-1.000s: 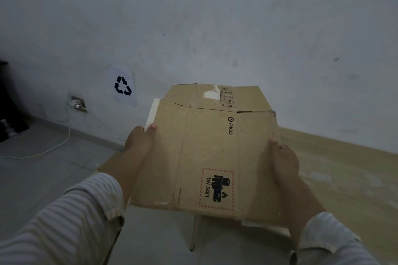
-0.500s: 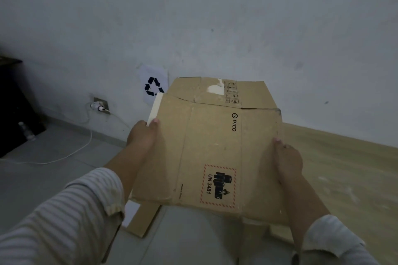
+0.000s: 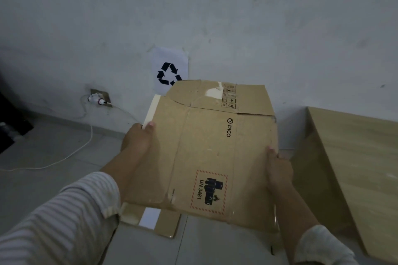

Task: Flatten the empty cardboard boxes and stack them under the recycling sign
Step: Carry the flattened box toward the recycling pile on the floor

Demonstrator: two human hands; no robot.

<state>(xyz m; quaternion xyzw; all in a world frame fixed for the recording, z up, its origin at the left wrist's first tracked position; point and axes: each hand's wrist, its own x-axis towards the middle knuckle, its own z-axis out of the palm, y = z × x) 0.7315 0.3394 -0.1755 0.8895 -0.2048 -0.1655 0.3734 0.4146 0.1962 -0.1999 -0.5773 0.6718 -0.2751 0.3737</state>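
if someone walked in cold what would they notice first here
The flattened cardboard box fills the middle, printed PICO and UN 3481, gripped at its side edges by the left hand and the right hand. Just behind its far-left corner, the recycling sign hangs low on the grey wall. More flat cardboard lies on the floor under the near edge.

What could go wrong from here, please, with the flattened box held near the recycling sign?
The flattened box hides the floor ahead, so the cardboard piece beneath it might be stepped on. The white cable trails over the floor left of the recycling sign; a foot could catch it. The left hand and right hand hold only its side edges, so it may slip.
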